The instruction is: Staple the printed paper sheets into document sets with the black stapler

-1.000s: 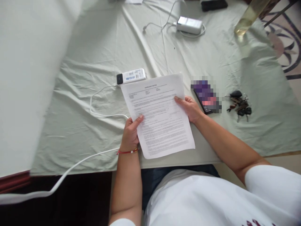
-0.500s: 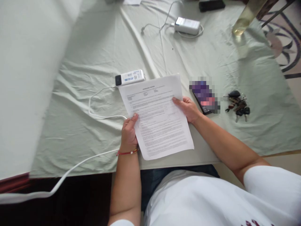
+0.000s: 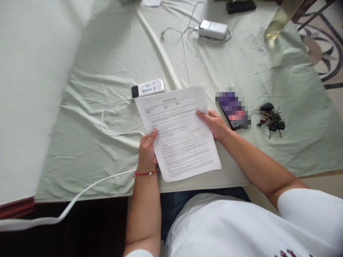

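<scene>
A printed paper sheet (image 3: 179, 132) is held over the near edge of a table covered in pale green cloth (image 3: 107, 71). My left hand (image 3: 147, 151) grips the sheet's left edge, thumb on top; a red string bracelet is on that wrist. My right hand (image 3: 214, 123) pinches the right edge with the thumb on the page. Both hands are closed on the paper. Just beyond the sheet's top left corner lies a small white device (image 3: 148, 87) with a white cable (image 3: 112, 130) running from it.
A phone (image 3: 233, 112) lies right of my right hand, with a bunch of keys (image 3: 271, 117) further right. At the far side are a white power bank (image 3: 213, 29) with cable, a dark object (image 3: 240, 6) and a bottle of yellowish liquid (image 3: 277, 21). A thick white cable (image 3: 72, 203) hangs off the near edge.
My left thumb slid a little down and left along the sheet's edge, and the paper shifted slightly toward me. In the last half second nothing has moved.
</scene>
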`<action>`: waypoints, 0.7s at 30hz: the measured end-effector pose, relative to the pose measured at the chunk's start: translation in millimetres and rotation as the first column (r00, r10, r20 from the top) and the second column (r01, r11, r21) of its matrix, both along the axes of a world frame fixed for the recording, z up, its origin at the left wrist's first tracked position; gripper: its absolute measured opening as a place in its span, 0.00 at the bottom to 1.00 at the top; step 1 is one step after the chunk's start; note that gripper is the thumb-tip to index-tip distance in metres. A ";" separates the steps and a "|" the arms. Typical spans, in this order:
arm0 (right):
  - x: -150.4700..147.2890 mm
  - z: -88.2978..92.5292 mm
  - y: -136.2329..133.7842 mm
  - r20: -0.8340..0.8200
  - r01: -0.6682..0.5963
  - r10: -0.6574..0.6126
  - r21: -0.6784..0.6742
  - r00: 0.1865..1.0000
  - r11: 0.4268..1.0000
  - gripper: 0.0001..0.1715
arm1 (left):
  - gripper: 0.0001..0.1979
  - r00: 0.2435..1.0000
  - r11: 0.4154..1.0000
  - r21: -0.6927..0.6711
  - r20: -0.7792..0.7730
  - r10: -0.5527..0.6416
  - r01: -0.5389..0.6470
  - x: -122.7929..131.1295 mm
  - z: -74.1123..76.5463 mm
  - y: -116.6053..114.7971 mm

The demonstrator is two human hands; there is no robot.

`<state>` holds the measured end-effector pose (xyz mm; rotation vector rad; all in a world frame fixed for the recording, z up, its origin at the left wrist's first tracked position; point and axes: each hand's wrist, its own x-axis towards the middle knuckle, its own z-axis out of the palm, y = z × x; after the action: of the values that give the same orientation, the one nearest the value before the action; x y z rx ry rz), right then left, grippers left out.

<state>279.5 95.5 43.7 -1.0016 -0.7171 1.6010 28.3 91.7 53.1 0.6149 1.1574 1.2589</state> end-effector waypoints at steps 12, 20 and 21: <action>-0.1 -0.5 0.7 -0.007 0.004 -0.004 -0.005 1.000 1.000 0.33 | 0.20 1.000 1.000 0.015 0.000 -0.003 0.003 0.1 -1.3 1.3; -0.2 0.4 0.2 0.035 0.016 -0.016 -0.001 0.999 1.000 0.32 | 0.20 1.000 1.000 0.021 0.012 -0.017 0.017 0.6 0.3 0.8; -0.3 0.7 0.1 0.040 0.017 -0.017 0.001 0.999 1.000 0.32 | 0.21 1.000 0.999 0.025 0.014 -0.020 0.020 0.6 0.5 0.6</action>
<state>279.2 95.6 44.4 -1.0392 -0.7339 1.5696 28.9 92.3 53.7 0.6341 1.1226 1.2603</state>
